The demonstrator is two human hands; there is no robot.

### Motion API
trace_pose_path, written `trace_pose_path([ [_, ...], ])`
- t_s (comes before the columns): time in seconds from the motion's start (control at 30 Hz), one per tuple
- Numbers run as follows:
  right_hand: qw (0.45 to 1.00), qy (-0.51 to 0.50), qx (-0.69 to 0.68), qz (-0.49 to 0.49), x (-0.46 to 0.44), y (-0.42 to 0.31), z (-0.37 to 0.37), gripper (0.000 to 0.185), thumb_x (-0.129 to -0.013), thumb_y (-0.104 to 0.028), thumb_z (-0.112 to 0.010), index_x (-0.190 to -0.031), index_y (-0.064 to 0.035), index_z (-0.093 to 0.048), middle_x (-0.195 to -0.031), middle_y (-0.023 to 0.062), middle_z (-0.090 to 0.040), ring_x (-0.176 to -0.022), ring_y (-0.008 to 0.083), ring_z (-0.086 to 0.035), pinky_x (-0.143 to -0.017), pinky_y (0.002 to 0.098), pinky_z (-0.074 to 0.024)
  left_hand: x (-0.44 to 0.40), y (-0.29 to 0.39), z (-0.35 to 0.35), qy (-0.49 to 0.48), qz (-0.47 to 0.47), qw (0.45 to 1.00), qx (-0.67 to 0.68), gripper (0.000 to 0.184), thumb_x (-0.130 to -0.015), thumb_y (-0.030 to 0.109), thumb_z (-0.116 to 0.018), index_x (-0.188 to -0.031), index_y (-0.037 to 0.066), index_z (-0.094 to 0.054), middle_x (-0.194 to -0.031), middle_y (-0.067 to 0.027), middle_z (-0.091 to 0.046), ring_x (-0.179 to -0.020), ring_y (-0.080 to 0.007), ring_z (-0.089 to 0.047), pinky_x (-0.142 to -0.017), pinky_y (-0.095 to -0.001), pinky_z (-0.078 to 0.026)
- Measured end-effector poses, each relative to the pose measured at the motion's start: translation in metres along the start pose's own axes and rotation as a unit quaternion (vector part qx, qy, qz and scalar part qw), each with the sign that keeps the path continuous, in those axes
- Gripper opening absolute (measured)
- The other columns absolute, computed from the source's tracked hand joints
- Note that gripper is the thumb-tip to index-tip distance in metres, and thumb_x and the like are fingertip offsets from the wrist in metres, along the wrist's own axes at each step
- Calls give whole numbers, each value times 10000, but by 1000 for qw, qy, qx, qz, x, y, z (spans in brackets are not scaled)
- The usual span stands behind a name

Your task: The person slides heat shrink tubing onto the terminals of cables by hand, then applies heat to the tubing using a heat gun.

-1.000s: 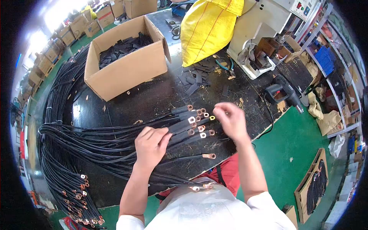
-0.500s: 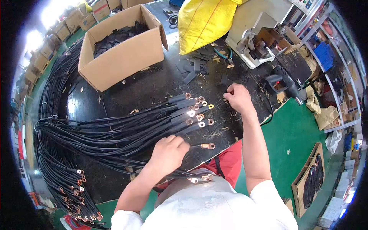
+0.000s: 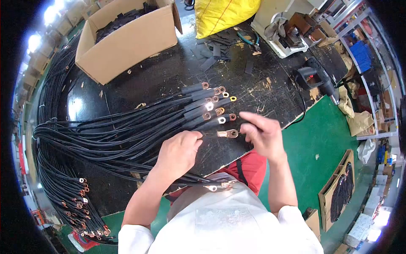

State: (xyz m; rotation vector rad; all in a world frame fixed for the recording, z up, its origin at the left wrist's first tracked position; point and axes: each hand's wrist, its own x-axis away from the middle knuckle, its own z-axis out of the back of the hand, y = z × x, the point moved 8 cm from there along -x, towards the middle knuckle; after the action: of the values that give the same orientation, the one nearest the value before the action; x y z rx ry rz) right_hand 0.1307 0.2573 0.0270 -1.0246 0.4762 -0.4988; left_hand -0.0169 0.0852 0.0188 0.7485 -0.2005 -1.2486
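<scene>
My left hand [image 3: 179, 152] is closed on a single black cable, whose copper lug [image 3: 228, 133] sticks out to the right of the fingertips. Just right of that lug is my right hand [image 3: 265, 137], its index finger and thumb apart and nothing visible between them. Above my left hand, a group of black cables [image 3: 127, 122] lies across the dark table [image 3: 165, 72]. They end in black sleeves [image 3: 192, 89] and ring lugs, mostly copper-coloured and some silvery. Another silvery lug [image 3: 211, 188] rests near the shirt at the table's front edge.
An open cardboard box [image 3: 127, 48] of black pieces stands at the back left. Loose black sleeves [image 3: 218, 51], pliers [image 3: 256, 44], a yellow sack [image 3: 224, 17] and a white machine [image 3: 283, 46] are behind. A heat gun [image 3: 317, 78] lies right; more cables [image 3: 50, 169] bundle left.
My left hand moved down off the grouped cables, then took hold of the single cable, whose lug is now higher. My right hand went up and right, then came down beside that lug. The view shifted.
</scene>
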Motion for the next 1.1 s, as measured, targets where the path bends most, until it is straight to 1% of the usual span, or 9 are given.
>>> trace_pose_path([
  [0.13,999,33,-14,-2,21,18,0,370,-930,-84,-713,-1290,-8,-671,-938,123,-711,-748,183,-650,-691,302,-515,1,-3,3,9,-19,999,25,168,-921,84,-692,-1061,25,-621,-930,-160,-692,-835,-378,-685,-725,-444,-557],
  [0.23,999,16,23,30,24,16,1,404,-920,-107,-728,-1300,6,-653,-946,128,-650,-835,221,-618,-753,324,-495,-1,-2,4,13,-31,999,34,159,-917,84,-698,-1047,24,-630,-931,-158,-695,-829,-371,-689,-712,-439,-554],
  [0.27,999,0,24,30,25,13,1,427,-904,-114,-751,-1297,17,-647,-913,106,-606,-830,223,-587,-757,321,-482,0,-2,3,17,-37,998,38,155,-915,84,-699,-1042,24,-633,-928,-157,-697,-825,-369,-689,-708,-437,-554],
  [0.37,996,-18,23,80,28,11,-3,440,-893,-111,-765,-1300,11,-651,-916,106,-613,-831,221,-591,-757,323,-478,0,-3,3,24,-43,998,45,137,-912,81,-702,-1020,22,-643,-920,-154,-700,-814,-364,-691,-701,-433,-554],
  [0.53,992,-30,48,112,28,7,-12,505,-870,-158,-803,-1327,-15,-644,-928,107,-605,-843,235,-586,-749,342,-479,-1,-4,3,17,-33,998,56,126,-906,77,-707,-1001,16,-651,-916,-153,-705,-802,-363,-692,-699,-429,-556],
  [0.83,993,-45,72,88,26,10,-17,518,-821,-156,-833,-1283,11,-667,-899,107,-624,-831,238,-597,-754,345,-490,-1,-6,2,18,-32,997,62,130,-898,73,-714,-999,16,-655,-932,-154,-714,-810,-352,-703,-701,-417,-562],
  [0.93,992,-36,62,101,27,11,-17,490,-852,-165,-816,-1296,-23,-663,-899,139,-640,-787,255,-621,-697,354,-496,-1,-6,2,22,-36,997,66,131,-897,74,-718,-996,17,-655,-931,-152,-715,-806,-351,-704,-698,-414,-563],
  [1.03,990,-16,58,124,25,6,-15,402,-871,-150,-797,-1242,-25,-700,-847,139,-687,-731,247,-667,-654,355,-510,-1,-6,2,21,-35,997,64,131,-895,72,-721,-994,19,-655,-927,-150,-715,-803,-350,-705,-696,-412,-564],
  [1.1,995,-50,45,69,26,15,-16,342,-887,-145,-782,-1201,-23,-722,-813,131,-700,-700,239,-683,-631,345,-514,-2,-7,2,20,-36,997,64,131,-894,71,-723,-995,21,-655,-923,-148,-715,-802,-349,-705,-696,-411,-564],
])
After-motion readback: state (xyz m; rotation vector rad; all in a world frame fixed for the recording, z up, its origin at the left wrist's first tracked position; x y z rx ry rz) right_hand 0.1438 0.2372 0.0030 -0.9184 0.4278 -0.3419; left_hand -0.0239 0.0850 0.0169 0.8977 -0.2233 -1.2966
